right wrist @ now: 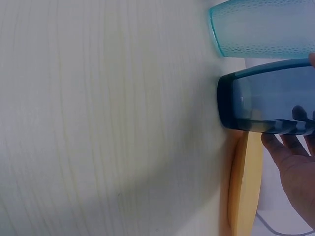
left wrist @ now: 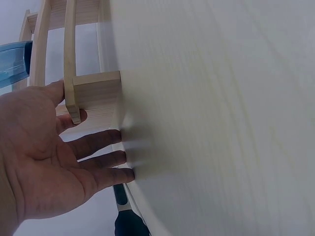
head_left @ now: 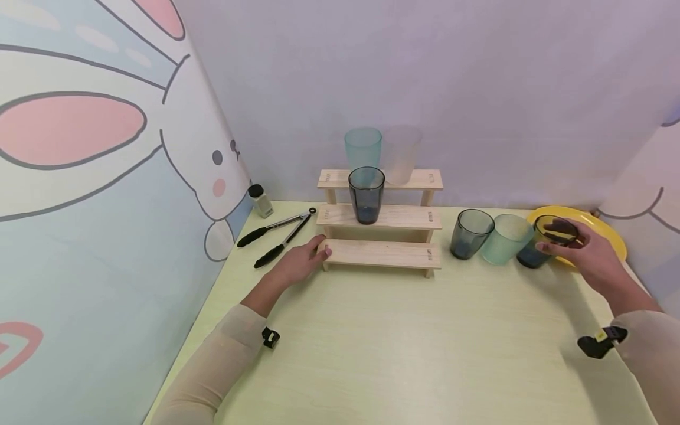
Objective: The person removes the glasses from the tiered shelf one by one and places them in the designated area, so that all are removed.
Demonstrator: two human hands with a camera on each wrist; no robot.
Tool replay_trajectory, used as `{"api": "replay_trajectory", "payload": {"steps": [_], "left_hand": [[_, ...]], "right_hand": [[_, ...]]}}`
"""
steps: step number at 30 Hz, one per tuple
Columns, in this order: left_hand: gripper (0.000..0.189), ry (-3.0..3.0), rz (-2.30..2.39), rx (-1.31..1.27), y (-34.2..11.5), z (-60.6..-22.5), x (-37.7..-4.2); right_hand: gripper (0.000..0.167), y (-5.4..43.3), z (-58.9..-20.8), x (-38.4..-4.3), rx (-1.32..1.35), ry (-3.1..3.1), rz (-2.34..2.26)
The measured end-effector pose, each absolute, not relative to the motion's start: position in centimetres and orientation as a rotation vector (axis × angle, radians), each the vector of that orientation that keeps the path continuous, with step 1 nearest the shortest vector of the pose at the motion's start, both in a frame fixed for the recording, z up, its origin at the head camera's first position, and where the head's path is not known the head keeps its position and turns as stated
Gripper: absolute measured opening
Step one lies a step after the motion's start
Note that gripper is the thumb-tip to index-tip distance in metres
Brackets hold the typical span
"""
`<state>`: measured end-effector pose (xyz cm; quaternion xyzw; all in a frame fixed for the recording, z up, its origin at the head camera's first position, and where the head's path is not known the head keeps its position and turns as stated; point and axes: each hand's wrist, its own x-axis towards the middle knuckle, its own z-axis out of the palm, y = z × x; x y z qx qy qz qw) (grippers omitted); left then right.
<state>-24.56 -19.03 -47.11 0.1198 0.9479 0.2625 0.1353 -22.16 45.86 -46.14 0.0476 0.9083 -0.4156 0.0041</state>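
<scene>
At the left end of the bottom step of a three-tier wooden rack (head_left: 379,252), my left hand (head_left: 301,261) pinches the board between thumb and index finger; the other fingers (left wrist: 101,160) extend down near the tabletop. On the right, my right hand (head_left: 595,257) holds a dark tinted glass (head_left: 531,255) near its rim, with the base at or close to the table. Beside it stand a frosted green cup (head_left: 504,242) and another dark glass (head_left: 470,236). One more dark glass (head_left: 366,198) occupies the rack's middle step.
A blue cup (head_left: 363,144) and a clear frosted cup (head_left: 402,154) stand on the top step. Black-tipped tongs (head_left: 284,236) and a black-capped jar (head_left: 261,202) lie left of the rack. Behind the right hand is a yellow plate (head_left: 611,239), near the wall.
</scene>
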Motion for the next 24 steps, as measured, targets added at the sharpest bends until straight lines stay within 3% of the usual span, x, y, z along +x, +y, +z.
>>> {"api": "replay_trajectory", "payload": {"steps": [18, 24], "left_hand": [[0.073, 2.744, 0.756, 0.353, -19.17, -47.30, -24.72], [0.074, 2.746, 0.757, 0.357, -19.13, -47.33, -24.74]], "right_hand": [[0.076, 45.74, -46.02, -22.33, 0.079, 2.808, -1.382], [0.065, 45.20, -45.37, -22.61, -0.020, 2.760, -1.557]]}}
